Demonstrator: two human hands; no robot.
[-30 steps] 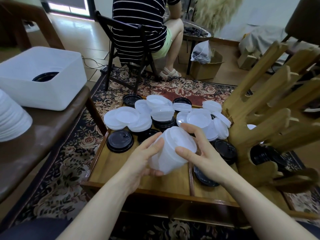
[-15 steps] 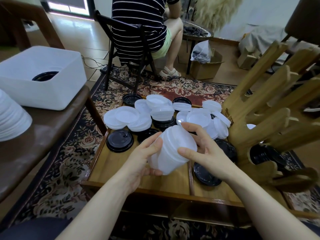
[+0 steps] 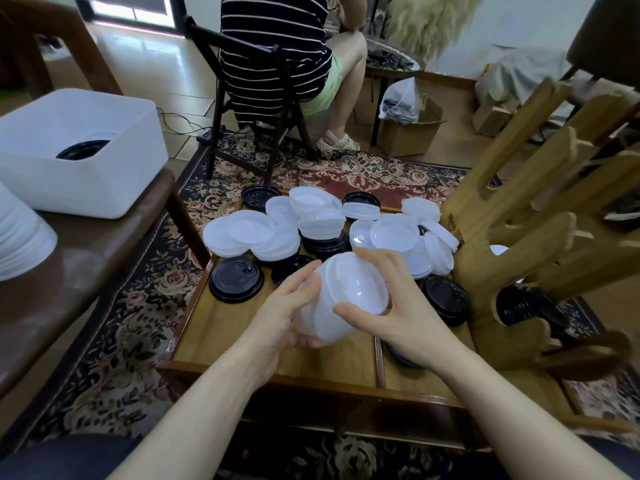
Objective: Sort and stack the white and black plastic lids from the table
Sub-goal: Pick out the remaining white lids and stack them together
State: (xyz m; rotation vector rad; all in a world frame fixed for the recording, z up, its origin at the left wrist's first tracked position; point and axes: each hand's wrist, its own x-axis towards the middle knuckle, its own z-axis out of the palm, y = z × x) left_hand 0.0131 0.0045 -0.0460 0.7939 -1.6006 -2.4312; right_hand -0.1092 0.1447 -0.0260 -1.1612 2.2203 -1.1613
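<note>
A tilted stack of white lids hangs above the low wooden table. My left hand cups its lower left side and my right hand grips its upper end, thumb across the top lid. Behind them lie several loose white lids in a heap across the table's far half. Black lids lie among them: one at the left, one at the right, others half hidden under the white ones.
A white bin holding a black lid stands on the brown bench at left, with a white lid stack nearer. A wooden rack stands at the table's right. A person sits on a black chair beyond the table.
The white stack has shifted slightly right and tilted a little more. My right thumb has slid across its top lid, while my left hand stays under it.
</note>
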